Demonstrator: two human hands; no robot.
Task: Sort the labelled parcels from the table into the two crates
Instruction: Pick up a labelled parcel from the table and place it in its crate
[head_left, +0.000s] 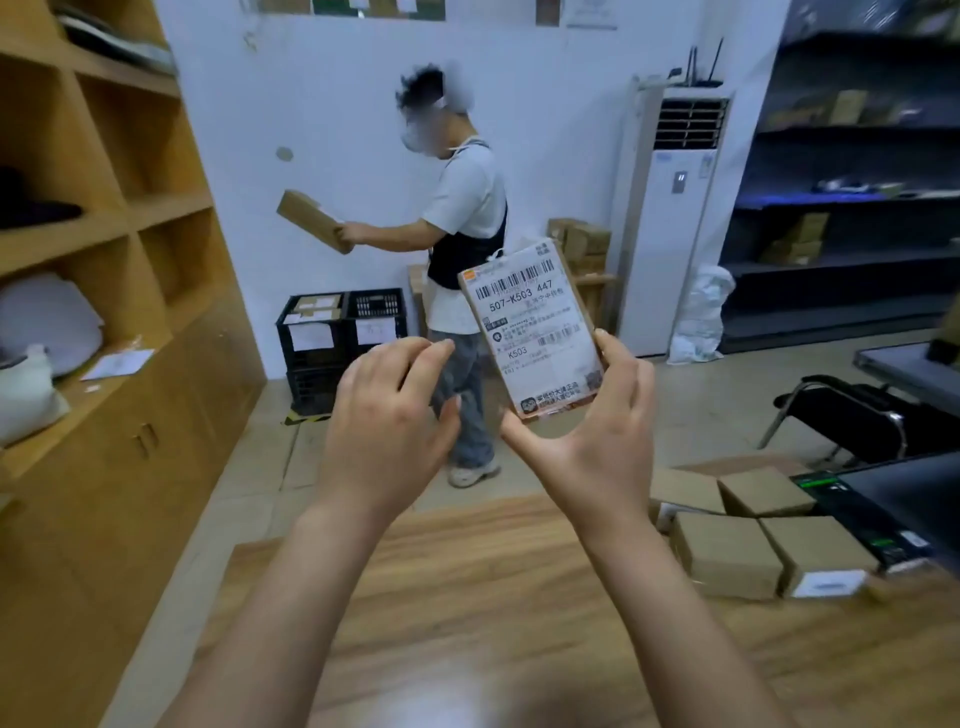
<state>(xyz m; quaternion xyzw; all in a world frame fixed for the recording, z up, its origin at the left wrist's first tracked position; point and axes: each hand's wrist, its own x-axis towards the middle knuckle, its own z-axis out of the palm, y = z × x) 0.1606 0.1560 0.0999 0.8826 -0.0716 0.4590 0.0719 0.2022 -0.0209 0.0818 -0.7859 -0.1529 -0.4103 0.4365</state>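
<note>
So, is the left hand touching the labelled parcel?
Apart. The head view shows a gap between left hand and labelled parcel; the right hand holds it.

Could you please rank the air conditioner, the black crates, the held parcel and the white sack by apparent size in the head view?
1. air conditioner
2. black crates and held parcel: look alike; the parcel is nearer the camera, so unranked
3. white sack
</note>
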